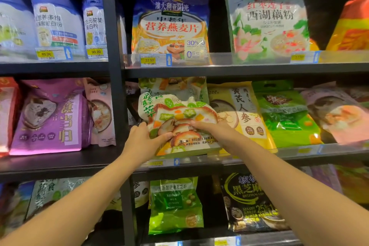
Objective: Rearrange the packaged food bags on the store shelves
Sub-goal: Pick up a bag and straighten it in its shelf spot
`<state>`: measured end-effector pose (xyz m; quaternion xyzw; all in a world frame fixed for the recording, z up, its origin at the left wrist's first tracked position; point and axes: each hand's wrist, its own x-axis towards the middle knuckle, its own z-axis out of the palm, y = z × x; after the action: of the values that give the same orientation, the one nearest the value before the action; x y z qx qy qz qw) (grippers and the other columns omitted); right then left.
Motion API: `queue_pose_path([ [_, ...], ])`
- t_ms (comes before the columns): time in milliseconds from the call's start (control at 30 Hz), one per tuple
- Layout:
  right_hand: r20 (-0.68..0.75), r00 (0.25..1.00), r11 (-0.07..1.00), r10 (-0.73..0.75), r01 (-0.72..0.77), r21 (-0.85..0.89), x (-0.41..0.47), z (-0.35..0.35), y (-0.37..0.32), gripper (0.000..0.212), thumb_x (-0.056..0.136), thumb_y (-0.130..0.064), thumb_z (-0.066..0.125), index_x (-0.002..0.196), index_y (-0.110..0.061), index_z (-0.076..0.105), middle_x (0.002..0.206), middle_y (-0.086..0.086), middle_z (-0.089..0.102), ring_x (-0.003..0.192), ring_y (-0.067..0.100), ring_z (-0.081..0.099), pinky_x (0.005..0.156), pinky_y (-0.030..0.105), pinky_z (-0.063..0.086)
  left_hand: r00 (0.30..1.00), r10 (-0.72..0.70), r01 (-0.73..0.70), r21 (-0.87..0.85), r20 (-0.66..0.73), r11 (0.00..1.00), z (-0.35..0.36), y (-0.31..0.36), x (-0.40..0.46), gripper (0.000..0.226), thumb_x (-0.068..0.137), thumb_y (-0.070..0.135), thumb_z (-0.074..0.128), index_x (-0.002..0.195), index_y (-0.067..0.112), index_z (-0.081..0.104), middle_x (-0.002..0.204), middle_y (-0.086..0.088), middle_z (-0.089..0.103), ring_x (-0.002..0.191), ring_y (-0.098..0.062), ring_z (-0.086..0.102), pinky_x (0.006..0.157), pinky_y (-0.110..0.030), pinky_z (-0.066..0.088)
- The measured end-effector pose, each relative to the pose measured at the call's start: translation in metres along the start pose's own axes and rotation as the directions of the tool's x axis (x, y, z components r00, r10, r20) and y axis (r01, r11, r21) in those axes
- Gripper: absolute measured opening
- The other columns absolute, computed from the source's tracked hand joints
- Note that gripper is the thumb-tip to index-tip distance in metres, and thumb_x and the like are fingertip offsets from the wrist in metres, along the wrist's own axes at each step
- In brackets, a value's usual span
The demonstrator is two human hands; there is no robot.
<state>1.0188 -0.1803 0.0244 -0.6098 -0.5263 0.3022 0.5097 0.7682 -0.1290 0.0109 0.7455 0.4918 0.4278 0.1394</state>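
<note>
Three shelves [239,70] are in view, all carrying food bags. On the middle shelf, just right of the upright post [114,66], the vegetable-print bag [177,120] slumps forward against a matching one behind (two of that print there). Left hand [143,140] and right hand [207,126], each grip clamped on its lower half, seem mid-straightening; next, I judge, push it upright beside the yellow bag [242,114].
</note>
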Motion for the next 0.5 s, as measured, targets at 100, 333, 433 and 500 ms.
queue_pose_path([
  [100,0.109,0.993,0.998,0.046,-0.05,0.03,-0.006,-0.004,-0.005,0.117,0.035,-0.07,0.098,0.128,-0.007,0.063,0.114,0.007,0.08,0.108,0.029,0.075,0.106,0.05,0.054,1.0,-0.002,0.004,-0.104,0.012,0.995,-0.005,0.003,-0.009,0.072,0.074,0.061,0.083,0.122,0.012,0.059,0.124,-0.01,0.063,0.114,-0.028,0.062,0.095,-0.051,0.055],
  [333,0.14,0.988,0.997,-0.064,0.068,-0.021,-0.026,-0.005,0.009,0.068,0.059,-0.067,0.092,0.106,-0.023,0.074,0.101,-0.004,0.082,0.096,0.019,0.078,0.095,0.044,0.057,0.944,-0.242,0.307,-0.329,0.224,0.893,-0.022,0.011,-0.031,0.079,0.05,0.038,0.101,0.119,0.017,0.068,0.118,-0.004,0.074,0.109,-0.023,0.07,0.098,-0.043,0.056],
  [433,0.192,0.97,0.988,-0.151,0.152,0.012,-0.037,-0.008,0.014,0.055,0.064,-0.06,0.092,0.105,-0.025,0.08,0.098,-0.01,0.082,0.089,0.01,0.079,0.084,0.035,0.056,0.92,-0.232,0.341,-0.352,0.316,0.872,-0.024,0.01,-0.043,0.086,0.036,0.037,0.104,0.114,0.016,0.073,0.107,-0.002,0.079,0.104,-0.022,0.073,0.098,-0.042,0.056],
  [500,0.215,0.962,0.985,-0.171,0.169,0.027,-0.044,-0.009,0.017,0.051,0.068,-0.054,0.093,0.11,-0.029,0.08,0.104,-0.01,0.082,0.096,0.011,0.078,0.088,0.035,0.056,0.916,-0.245,0.343,-0.305,0.317,0.889,-0.025,0.007,-0.048,0.109,0.03,0.046,0.106,0.127,0.014,0.067,0.123,-0.005,0.074,0.12,-0.025,0.066,0.106,-0.047,0.051],
])
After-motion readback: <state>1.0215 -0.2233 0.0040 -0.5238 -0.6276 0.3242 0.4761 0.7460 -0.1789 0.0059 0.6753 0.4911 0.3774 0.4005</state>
